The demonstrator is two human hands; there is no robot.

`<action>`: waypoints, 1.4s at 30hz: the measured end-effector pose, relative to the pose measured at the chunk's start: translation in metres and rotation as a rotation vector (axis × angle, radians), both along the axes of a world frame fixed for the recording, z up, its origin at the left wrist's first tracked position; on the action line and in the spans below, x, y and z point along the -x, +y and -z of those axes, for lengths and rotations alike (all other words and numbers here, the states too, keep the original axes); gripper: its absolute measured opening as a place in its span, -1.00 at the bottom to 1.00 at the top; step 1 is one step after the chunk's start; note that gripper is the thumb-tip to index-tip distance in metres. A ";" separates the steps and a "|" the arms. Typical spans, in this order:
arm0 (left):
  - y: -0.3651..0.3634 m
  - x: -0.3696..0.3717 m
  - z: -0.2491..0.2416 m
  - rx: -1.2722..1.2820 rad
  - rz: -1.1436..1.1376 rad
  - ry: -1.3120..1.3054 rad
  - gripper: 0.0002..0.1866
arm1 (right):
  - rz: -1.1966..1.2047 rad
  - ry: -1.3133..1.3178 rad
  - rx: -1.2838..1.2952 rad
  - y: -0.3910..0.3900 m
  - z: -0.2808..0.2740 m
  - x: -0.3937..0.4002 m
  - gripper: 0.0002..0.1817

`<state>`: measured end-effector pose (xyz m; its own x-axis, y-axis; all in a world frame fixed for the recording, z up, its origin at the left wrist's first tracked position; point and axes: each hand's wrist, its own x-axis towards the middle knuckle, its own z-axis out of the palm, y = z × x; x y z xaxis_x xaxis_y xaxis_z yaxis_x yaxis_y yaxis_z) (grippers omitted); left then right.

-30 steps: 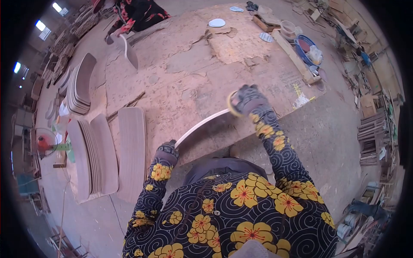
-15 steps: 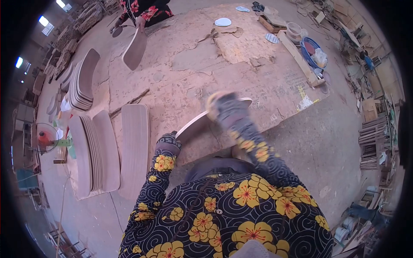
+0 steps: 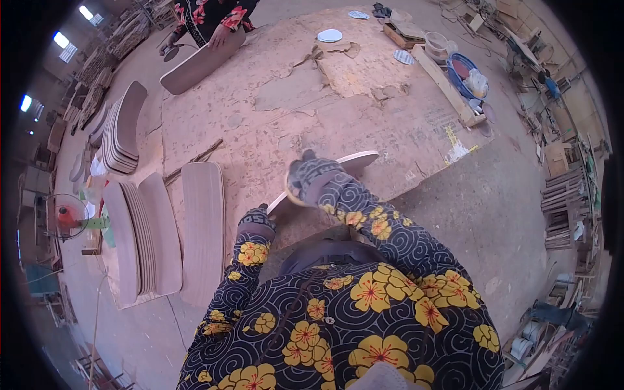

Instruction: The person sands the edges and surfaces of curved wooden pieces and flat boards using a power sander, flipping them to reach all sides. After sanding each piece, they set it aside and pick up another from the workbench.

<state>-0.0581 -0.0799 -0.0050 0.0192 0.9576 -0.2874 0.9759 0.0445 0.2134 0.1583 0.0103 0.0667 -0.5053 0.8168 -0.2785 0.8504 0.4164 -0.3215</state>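
A curved wooden board (image 3: 359, 160) stands on its long edge at the near side of the worn table (image 3: 273, 130), its pale edge facing up. My left hand (image 3: 257, 220), in a grey patterned glove, is closed round the board's left end. Over the middle of that edge lies my right hand (image 3: 313, 177), also gloved, wrapped round a round tan pad that touches the board. The pad is mostly hidden under the palm. A single flat board (image 3: 203, 227) lies left of my left hand, beside a row of stacked boards (image 3: 140, 237).
Across the table a co-worker (image 3: 211, 23) holds another curved board (image 3: 201, 65). More boards (image 3: 123, 130) are stacked at the left. A fan (image 3: 67, 218) stands at the far left. A wooden bar (image 3: 448, 88) and blue basket (image 3: 463, 73) are at the right.
My right hand has moved left along the board's edge, toward my left hand. The co-worker's board has swung from steep to a flatter slant, with a hand now on its upper side.
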 end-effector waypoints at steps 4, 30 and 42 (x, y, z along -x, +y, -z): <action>-0.010 -0.003 0.007 -0.052 0.003 -0.008 -0.68 | -0.071 -0.023 -0.256 0.026 0.045 -0.048 -0.48; 0.061 -0.062 -0.004 0.025 0.098 0.074 -0.49 | 0.220 0.049 -0.374 0.068 0.074 -0.177 -0.57; 0.078 -0.072 -0.022 0.098 0.083 0.147 -0.42 | 0.951 1.190 0.618 0.044 0.203 -0.255 -0.68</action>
